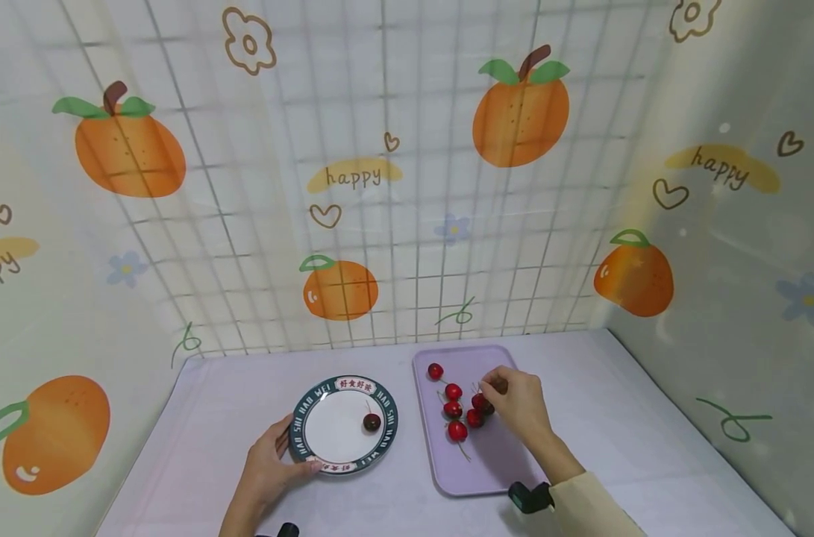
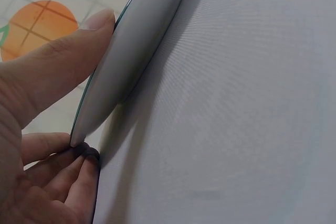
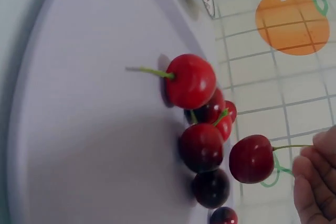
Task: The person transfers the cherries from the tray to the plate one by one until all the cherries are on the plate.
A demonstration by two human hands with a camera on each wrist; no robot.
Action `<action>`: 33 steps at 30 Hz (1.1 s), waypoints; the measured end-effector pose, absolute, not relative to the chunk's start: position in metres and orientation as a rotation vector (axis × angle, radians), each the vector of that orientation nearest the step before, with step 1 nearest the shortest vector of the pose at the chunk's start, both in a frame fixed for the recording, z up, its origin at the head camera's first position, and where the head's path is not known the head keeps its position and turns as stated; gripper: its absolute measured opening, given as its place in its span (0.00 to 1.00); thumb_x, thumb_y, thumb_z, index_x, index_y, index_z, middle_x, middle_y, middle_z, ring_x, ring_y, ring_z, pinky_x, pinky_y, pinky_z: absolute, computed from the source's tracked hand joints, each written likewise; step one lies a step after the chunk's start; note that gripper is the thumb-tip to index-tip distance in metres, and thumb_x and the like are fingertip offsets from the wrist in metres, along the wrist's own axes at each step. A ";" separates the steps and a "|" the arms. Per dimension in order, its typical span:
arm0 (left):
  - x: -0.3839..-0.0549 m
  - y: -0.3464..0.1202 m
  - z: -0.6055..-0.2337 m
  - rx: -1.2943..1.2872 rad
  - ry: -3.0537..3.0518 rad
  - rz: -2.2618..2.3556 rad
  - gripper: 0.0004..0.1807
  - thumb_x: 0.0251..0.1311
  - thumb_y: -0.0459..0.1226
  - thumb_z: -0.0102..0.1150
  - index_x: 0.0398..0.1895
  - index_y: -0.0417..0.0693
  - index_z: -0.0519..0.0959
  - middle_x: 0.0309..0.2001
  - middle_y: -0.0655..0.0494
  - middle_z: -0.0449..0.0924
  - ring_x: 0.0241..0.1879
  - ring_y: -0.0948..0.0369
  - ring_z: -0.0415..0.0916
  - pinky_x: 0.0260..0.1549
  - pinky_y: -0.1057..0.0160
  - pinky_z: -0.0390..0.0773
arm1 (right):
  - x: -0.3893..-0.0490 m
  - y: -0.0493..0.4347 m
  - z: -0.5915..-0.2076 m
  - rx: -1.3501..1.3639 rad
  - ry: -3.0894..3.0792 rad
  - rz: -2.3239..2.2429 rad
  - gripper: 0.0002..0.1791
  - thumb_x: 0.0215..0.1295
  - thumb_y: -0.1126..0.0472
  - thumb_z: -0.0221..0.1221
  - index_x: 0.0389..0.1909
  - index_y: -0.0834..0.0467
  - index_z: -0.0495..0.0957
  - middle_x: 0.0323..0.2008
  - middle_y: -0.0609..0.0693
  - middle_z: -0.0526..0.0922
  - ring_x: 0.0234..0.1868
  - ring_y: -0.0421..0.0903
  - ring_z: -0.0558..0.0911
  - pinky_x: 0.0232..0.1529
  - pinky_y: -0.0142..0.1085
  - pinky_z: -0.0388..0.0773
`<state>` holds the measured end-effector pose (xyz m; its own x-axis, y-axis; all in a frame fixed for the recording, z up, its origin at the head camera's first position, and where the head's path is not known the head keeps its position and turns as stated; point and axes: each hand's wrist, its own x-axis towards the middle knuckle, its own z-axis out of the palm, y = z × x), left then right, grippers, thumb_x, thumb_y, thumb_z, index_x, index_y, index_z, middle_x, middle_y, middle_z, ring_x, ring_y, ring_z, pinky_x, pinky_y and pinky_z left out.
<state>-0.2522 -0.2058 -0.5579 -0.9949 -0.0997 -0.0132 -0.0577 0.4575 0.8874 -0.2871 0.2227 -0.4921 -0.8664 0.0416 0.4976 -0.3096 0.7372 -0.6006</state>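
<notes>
Right hand [image 1: 519,403] pinches a dark-red cherry [image 3: 252,159] by its stem above the lilac tray [image 1: 463,479], probably best lifted straight clear of neighbouring cherries [image 1: 456,430], while left hand [image 1: 268,462] grips the green-rimmed plate [image 1: 333,429] steady.

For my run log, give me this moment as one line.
left hand: grips plate | right hand: holds cherry by stem | plate: one dark cherry | purple tray: several cherries
</notes>
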 end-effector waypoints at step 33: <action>-0.254 -0.208 -0.562 0.103 -2.592 -1.644 0.69 0.26 0.44 0.92 0.77 0.33 0.64 0.76 0.34 0.65 0.76 0.41 0.63 0.75 0.54 0.67 | -0.280 0.095 -0.491 0.335 -2.347 1.382 0.06 0.60 0.70 0.74 0.29 0.58 0.87 0.25 0.46 0.87 0.26 0.40 0.82 0.28 0.27 0.85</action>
<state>-0.2540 -0.2079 -0.5621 -0.9953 -0.0944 0.0236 -0.0189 0.4255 0.9047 -0.2796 0.0955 -0.4912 -0.8932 -0.0058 0.4497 -0.3961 0.4838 -0.7804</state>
